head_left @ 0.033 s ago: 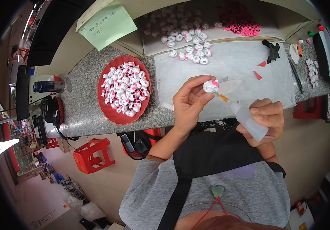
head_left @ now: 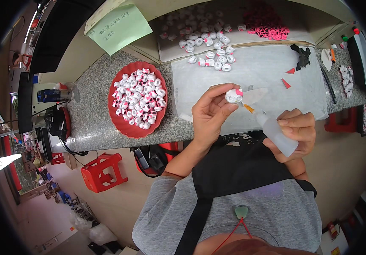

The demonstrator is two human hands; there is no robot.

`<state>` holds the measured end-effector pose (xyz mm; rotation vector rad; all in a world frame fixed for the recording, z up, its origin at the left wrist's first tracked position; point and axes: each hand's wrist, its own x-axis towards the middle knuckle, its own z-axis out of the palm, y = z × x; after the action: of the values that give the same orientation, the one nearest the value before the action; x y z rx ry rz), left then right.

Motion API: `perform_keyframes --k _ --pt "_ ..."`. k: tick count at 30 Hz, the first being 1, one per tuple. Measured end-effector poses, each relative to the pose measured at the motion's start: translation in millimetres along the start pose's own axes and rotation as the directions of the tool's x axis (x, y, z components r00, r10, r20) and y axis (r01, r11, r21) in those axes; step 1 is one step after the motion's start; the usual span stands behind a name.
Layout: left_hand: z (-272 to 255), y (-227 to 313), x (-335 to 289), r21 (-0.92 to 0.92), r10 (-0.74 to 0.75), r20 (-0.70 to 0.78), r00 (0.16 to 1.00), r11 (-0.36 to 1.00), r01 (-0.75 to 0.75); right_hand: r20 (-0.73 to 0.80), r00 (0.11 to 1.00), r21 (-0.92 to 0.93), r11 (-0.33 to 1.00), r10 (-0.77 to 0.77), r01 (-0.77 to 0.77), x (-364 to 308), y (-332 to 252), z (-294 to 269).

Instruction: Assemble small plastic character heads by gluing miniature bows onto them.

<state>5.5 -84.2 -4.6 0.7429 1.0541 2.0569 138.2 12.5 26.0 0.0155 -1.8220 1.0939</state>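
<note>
Between the thumb and fingers of my left hand (head_left: 210, 112) is a small round white piece with pink patches (head_left: 234, 96). My right hand (head_left: 295, 134) is closed around a translucent white squeeze bottle (head_left: 279, 137), tilted with its orange-yellow nozzle (head_left: 248, 109) toward the piece. The fine tip meets the lower right side of the piece or lies very close to it; I cannot tell which. Below both hands is the white sheet (head_left: 191, 91) covering the worktop.
A red scalloped bowl (head_left: 114, 121) full of similar pieces stands left. More white pieces (head_left: 219, 59) lie at the back, beside a pink pile (head_left: 272, 33). Two red scraps (head_left: 286, 83) and a crumpled black item (head_left: 301, 56) lie right. A red stool (head_left: 104, 172) stands below left.
Almost nothing differs. Both hands, with the white piece and the bottle, have shifted very slightly to the right.
</note>
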Motion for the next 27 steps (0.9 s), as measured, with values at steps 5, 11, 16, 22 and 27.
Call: perform_keyframes --k 5,11,16,22,27 --pt "1.0 -2.9 0.3 0.066 0.027 -0.011 1.000 0.997 -0.026 -0.013 1.000 -0.009 1.000 0.002 -0.002 0.2 0.0 0.5" --pt "2.5 -0.1 0.0 0.106 0.009 0.032 0.999 0.994 -0.012 0.000 1.000 -0.021 1.000 0.009 -0.009 -0.5 -0.1 0.9" --pt "2.0 -1.2 0.0 0.247 0.074 0.050 0.996 0.965 -0.084 -0.037 0.999 0.001 1.000 0.005 -0.005 -0.2 0.2 3.0" --pt "-1.2 -2.4 3.4 0.391 0.156 0.078 0.985 0.904 -0.174 0.006 1.000 -0.009 1.000 0.008 -0.008 1.1 0.4 1.6" --pt "-5.9 1.2 4.5 0.428 0.144 0.134 0.980 0.884 -0.189 -0.003 1.000 -0.006 1.000 0.012 -0.012 2.2 3.4 1.2"
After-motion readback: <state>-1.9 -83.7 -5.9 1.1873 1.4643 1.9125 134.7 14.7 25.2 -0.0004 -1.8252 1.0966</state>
